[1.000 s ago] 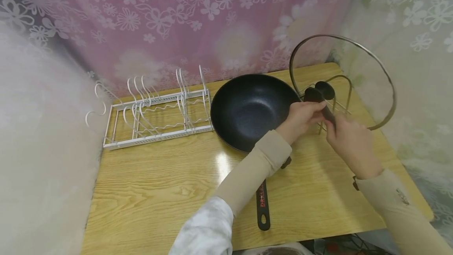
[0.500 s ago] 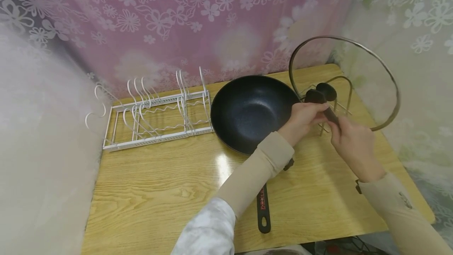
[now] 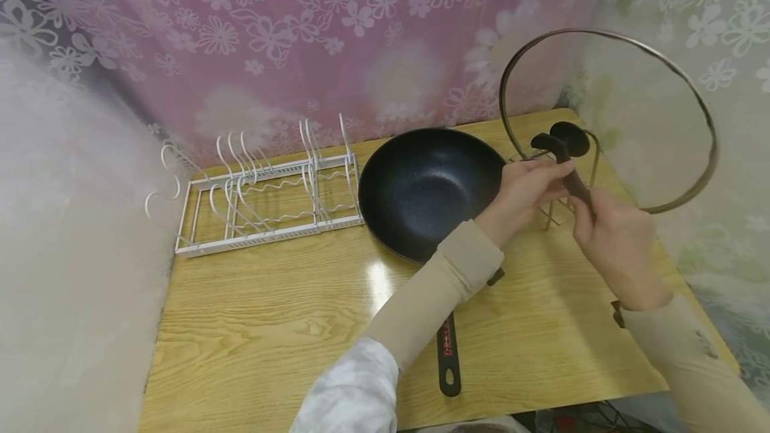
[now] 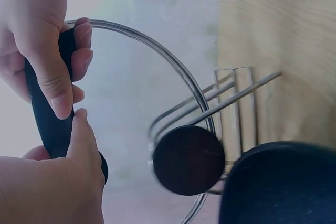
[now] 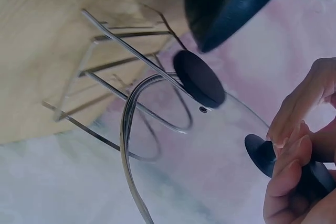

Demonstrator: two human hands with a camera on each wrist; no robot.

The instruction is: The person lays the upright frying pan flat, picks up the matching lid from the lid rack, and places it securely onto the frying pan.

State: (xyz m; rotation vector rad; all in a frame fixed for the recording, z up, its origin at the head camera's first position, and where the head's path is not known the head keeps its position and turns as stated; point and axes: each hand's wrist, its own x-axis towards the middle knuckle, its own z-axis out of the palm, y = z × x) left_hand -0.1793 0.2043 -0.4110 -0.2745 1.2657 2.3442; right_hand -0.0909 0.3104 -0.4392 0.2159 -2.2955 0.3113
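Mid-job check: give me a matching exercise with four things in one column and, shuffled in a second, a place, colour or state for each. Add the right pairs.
Column one:
1. wok
2. white rack
3. glass lid
4. right hand

Column two:
A. clear, with a metal rim
B. gripping a black handle
C. black, hollow side up
D. left of the wok in the head view

Right pairs: 1-C, 2-D, 3-A, 4-B
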